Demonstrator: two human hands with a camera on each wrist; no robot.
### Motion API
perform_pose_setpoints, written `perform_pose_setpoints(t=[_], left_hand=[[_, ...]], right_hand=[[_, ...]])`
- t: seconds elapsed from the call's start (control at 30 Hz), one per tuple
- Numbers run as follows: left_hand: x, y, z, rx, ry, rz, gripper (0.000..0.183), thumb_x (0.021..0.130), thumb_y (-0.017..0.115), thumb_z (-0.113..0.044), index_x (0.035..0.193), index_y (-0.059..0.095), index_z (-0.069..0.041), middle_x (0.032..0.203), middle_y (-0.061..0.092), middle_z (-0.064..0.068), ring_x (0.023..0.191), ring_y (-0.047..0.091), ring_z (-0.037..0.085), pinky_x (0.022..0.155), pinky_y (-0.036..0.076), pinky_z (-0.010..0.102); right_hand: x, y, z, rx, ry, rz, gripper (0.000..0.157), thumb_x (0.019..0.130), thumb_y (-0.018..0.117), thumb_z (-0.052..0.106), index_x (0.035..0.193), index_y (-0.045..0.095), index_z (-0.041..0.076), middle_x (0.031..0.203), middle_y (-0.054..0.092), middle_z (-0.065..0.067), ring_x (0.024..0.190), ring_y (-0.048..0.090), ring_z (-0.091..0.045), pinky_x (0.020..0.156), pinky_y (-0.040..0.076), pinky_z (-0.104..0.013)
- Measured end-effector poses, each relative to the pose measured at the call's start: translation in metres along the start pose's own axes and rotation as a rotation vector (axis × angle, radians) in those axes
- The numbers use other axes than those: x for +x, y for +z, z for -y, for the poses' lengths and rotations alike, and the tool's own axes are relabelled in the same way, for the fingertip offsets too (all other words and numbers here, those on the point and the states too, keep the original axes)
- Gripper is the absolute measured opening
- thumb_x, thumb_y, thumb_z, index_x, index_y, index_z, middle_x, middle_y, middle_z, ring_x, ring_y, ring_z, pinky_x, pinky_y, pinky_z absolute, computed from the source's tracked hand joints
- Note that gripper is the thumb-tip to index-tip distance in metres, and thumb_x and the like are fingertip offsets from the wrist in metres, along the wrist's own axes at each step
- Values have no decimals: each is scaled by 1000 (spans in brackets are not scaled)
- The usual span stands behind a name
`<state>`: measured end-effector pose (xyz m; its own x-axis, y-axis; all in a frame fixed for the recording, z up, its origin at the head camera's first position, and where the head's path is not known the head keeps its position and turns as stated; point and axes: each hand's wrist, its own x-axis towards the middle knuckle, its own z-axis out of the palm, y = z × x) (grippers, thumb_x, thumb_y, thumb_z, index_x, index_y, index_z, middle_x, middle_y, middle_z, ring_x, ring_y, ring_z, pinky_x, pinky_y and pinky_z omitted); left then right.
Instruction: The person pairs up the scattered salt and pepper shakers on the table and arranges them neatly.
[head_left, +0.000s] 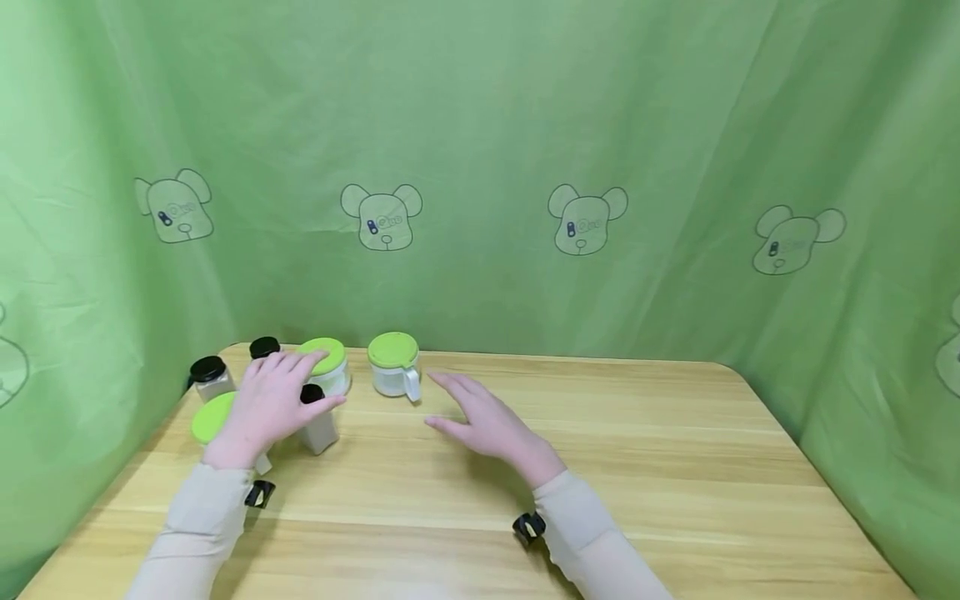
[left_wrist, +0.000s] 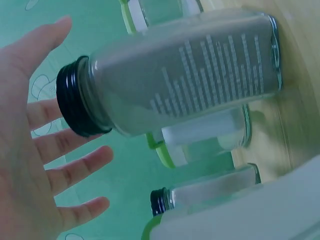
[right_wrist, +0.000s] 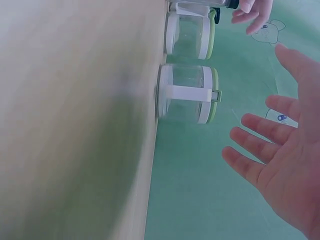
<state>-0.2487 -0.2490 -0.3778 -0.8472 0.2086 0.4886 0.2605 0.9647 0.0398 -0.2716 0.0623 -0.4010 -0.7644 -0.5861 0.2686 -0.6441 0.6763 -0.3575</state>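
My left hand [head_left: 270, 400] hovers over the cluster on the table's left, fingers spread and thumb out. Just beneath it stands a square glass bottle [head_left: 321, 433] with a black cap; in the left wrist view the bottle [left_wrist: 190, 75] shows pale printed lines, its cap in front of the fingers. Apart from everything, my right hand [head_left: 493, 423] is held above the table with fingers extended. Nearest to it is a glass jar [head_left: 393, 380] with a green lid and white handle, also upright in the right wrist view.
Another green-lidded jar [head_left: 335, 380] stands left of the first. A third green-lidded jar [head_left: 212, 418] is partly hidden by the left forearm. Two more black-capped bottles stand behind, one bottle [head_left: 216, 387] at the table's left edge. A green curtain [head_left: 480, 292] surrounds the wooden table [head_left: 660, 467].
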Motion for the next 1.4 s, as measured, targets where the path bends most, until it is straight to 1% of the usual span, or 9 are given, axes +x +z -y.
perform_pose_setpoints(t=[0.3, 0.4, 0.47, 0.67, 0.83, 0.93, 1.03, 1.17, 1.4], left_hand=[[0, 0, 8, 4, -12, 87, 82, 67, 44, -79, 118, 54, -15, 115, 60, 8, 108, 49, 32, 89, 33, 54], [0, 0, 10, -1, -22, 110, 83, 66, 42, -81, 115, 55, -15, 113, 61, 7, 108, 50, 31, 90, 33, 53], [0, 0, 11, -1, -25, 125, 83, 66, 41, -82, 113, 56, -15, 111, 62, 7, 106, 50, 30, 90, 33, 53], [0, -1, 11, 0, -31, 162, 81, 65, 41, -82, 106, 59, -14, 103, 65, 4, 101, 52, 28, 90, 33, 54], [0, 0, 10, -2, -53, 168, 71, 63, 51, -78, 96, 61, -16, 95, 66, 1, 96, 51, 26, 91, 32, 53], [0, 1, 10, 8, -58, 173, 64, 62, 57, -74, 91, 61, -17, 93, 66, 0, 94, 51, 25, 91, 31, 52], [0, 2, 10, 19, -55, 190, 61, 62, 59, -73, 86, 59, -17, 88, 65, 0, 90, 50, 24, 90, 31, 53], [0, 3, 11, 28, -51, 207, 64, 61, 55, -77, 84, 58, -17, 87, 64, 2, 90, 50, 25, 90, 31, 56], [-2, 3, 14, 38, -62, 224, 80, 53, 46, -87, 85, 60, -15, 90, 65, 4, 95, 51, 28, 90, 30, 58]], right_hand=[[15, 4, 0, 33, 21, 7, 67, 84, 46, 57, 141, 16, 36, 144, 32, 0, 132, 31, -23, 105, 29, -46], [20, 7, -1, 39, 20, 4, 67, 84, 46, 58, 140, 16, 37, 144, 33, 0, 132, 32, -21, 105, 30, -45], [24, 8, -1, 38, 15, -1, 68, 83, 44, 60, 141, 17, 36, 143, 34, 0, 131, 33, -21, 105, 31, -44], [33, 14, -3, 31, -3, -18, 72, 82, 40, 65, 141, 25, 26, 143, 35, -1, 131, 33, -21, 105, 31, -43], [38, 17, -5, 29, 8, -15, 74, 82, 39, 66, 141, 26, 23, 144, 33, 2, 132, 32, -21, 105, 31, -43], [41, 19, -5, 38, 13, -18, 72, 83, 43, 62, 141, 26, 22, 144, 33, 0, 132, 32, -21, 105, 31, -44], [45, 21, -7, 41, 20, -22, 70, 84, 48, 56, 141, 27, 20, 143, 34, -1, 131, 32, -22, 105, 30, -44], [50, 23, -9, 51, 37, -30, 70, 84, 49, 54, 141, 27, 19, 143, 34, -2, 132, 32, -22, 105, 30, -46], [61, 25, -10, 63, 67, -36, 69, 85, 47, 55, 142, 24, 22, 145, 31, -4, 132, 31, -24, 105, 29, -46]])
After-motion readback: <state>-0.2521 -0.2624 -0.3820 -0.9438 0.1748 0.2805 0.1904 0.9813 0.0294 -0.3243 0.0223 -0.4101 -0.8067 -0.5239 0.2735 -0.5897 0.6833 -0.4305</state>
